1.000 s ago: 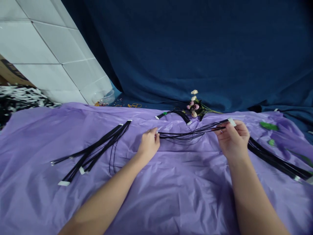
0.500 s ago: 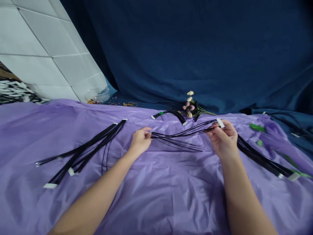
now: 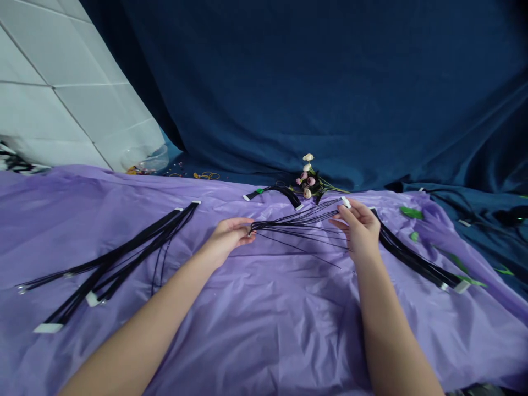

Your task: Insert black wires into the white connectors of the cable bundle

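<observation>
A wire harness (image 3: 289, 224) of thin black wires stretches between my two hands above the purple cloth. My left hand (image 3: 231, 236) pinches its gathered left end; whatever sits at that end is mostly hidden by the fingers. At the other end, the fingers of my right hand (image 3: 358, 223) grip a white connector (image 3: 345, 202) with some wires running into it. Several wires fan out loose below, and one of them (image 3: 305, 253) slants down with a free tip.
More black harnesses with white connectors (image 3: 124, 253) lie left, another bundle (image 3: 412, 253) right. Behind are a short harness with green tape (image 3: 280, 190), artificial flowers (image 3: 307, 179), yellow bands (image 3: 206, 175) and a clear bowl (image 3: 152, 159). Purple cloth (image 3: 264, 330) covers the surface.
The view has shifted right. My hands have come a little closer together with the harness, and its loose wires have spread wider, one now hanging lower.
</observation>
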The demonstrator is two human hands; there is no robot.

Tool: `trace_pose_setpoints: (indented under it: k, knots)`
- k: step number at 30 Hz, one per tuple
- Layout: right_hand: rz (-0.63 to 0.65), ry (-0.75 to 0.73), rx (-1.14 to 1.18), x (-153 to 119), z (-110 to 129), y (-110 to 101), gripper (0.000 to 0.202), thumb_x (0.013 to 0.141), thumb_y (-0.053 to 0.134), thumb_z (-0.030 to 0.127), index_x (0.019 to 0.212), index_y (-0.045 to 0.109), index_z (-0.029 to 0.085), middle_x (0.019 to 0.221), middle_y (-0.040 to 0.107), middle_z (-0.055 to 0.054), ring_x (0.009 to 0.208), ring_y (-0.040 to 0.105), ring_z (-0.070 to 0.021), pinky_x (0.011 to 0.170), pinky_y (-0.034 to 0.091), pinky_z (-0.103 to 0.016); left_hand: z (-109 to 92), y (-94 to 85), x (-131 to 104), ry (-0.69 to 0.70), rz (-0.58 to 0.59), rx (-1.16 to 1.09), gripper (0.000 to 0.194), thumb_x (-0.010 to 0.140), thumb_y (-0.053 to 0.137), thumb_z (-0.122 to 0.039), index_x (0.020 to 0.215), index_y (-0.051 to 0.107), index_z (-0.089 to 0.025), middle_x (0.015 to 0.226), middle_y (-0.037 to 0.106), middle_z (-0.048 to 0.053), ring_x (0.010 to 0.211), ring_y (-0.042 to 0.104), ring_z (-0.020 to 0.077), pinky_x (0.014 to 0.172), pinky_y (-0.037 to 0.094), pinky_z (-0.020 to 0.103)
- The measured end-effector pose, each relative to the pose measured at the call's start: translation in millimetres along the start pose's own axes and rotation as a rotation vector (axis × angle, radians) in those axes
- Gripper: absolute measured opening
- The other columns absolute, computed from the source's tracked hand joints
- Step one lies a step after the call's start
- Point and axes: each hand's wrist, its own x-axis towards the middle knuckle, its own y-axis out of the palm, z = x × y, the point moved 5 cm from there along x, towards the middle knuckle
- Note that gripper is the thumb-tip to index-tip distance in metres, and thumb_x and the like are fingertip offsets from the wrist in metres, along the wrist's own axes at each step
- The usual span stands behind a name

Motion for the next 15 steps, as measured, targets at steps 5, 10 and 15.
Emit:
trace_pose_setpoints:
  k: [5,10,15]
  knots:
    - [-0.068,0.033,-0.061,2,-3,-5,0.041,0.057,0.083,0.032,0.093,0.068,0.019,0.072,0.063,0.003,0.059,0.061,-0.0100,0.052,0.058,-0.024,0,4.2,-2,-0.046,0.046,-0.099,0.023,0.069,0.060,0.001,0.088,0.069,-0.008,0.074,0.070,0.012,0.065,0.067,0.0156,0.066,0.057,0.025]
    - [-0.113,0.029,-0.044,5,-3,-11,0.042,0.056,0.082,0.033,0.092,0.067,0.018,0.070,0.062,0.003,0.057,0.059,-0.0089,0.052,0.058,-0.024,-4,2.3,-1,-0.055,0.086,-0.164,0.023,0.071,0.065,-0.003,0.092,0.071,-0.009,0.077,0.069,0.009,0.064,0.066,0.0127,0.062,0.056,0.020]
    - [-0.137,0.030,-0.047,6,-4,-15,0.043,0.056,0.082,0.033,0.093,0.067,0.018,0.070,0.062,0.003,0.056,0.058,-0.0078,0.052,0.057,-0.023,-9,-2.4,-1,-0.074,0.059,-0.271,0.020,0.072,0.064,-0.001,0.089,0.071,-0.009,0.069,0.065,0.003,0.056,0.062,0.0075,0.058,0.056,0.017]
